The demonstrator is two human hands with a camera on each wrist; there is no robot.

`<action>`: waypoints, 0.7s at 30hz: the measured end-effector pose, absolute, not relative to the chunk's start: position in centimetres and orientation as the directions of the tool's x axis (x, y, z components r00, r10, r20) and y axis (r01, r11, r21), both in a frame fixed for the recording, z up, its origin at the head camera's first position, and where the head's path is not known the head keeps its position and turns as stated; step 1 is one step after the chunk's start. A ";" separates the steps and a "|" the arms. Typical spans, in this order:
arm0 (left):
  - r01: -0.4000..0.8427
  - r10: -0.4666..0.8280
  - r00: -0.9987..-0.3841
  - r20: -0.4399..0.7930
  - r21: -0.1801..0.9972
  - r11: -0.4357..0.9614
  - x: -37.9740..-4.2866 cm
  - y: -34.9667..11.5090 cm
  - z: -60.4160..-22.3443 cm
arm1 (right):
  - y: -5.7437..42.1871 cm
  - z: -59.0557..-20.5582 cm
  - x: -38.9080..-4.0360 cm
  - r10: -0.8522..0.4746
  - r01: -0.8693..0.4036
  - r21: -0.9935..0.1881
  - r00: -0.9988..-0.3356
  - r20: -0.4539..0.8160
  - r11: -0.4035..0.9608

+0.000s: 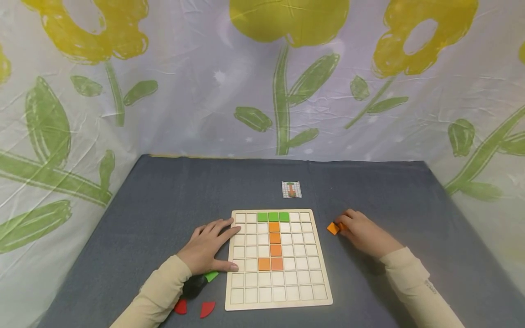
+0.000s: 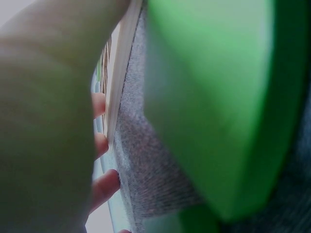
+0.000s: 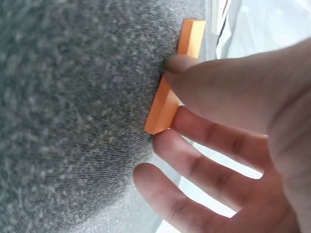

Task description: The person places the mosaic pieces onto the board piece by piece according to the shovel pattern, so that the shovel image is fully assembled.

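A square wooden grid board (image 1: 299,291) lies on the table with green tiles (image 1: 273,217) in its top row and orange tiles (image 1: 274,238) running down below them. Along the board's left edge rests my left hand (image 1: 205,248), its fingers spread and fingertips on the rim. To the right of the board, my right hand (image 1: 367,234) pinches a small orange tile (image 3: 163,109) between thumb and fingers, low over the cloth. Another orange tile (image 1: 333,228) lies right beside those fingertips.
A small printed pattern card (image 1: 291,189) lies behind the board. Red quarter-round pieces (image 1: 208,309) and a green piece (image 1: 211,276) lie near my left wrist. Dark grey cloth (image 1: 197,182) covers the table, with a flowered curtain (image 1: 197,82) behind it.
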State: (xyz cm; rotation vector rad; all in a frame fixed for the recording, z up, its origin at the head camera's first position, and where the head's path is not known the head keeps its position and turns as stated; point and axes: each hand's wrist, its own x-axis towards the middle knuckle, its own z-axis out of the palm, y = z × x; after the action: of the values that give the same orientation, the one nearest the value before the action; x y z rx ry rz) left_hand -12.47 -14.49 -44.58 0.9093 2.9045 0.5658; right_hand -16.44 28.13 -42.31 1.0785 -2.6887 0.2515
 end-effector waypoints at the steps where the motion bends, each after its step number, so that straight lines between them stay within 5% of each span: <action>1: 0.542 0.559 -0.827 0.063 0.357 0.761 -12.5 -14.5 -44.6 | 28.1 -42.3 -16.4 -0.657 -0.697 -0.072 -0.702 0.276 0.714; 13: 0.543 0.561 -0.826 0.061 0.355 0.761 -12.5 -14.6 -44.7 | 28.0 -41.5 -16.0 -0.615 -0.643 -0.098 -0.759 0.215 0.759; 21: 0.543 0.562 -0.825 0.060 0.361 0.758 -12.5 -14.6 -44.7 | 26.4 -39.8 -15.2 -0.658 -0.695 -0.090 -0.708 0.256 0.713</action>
State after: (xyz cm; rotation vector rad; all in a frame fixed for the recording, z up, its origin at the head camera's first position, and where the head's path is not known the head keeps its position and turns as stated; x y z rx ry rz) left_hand -12.52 -14.55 -44.72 0.9116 2.8966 0.5703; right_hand -15.21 26.40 -39.83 1.0859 -2.7143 0.2665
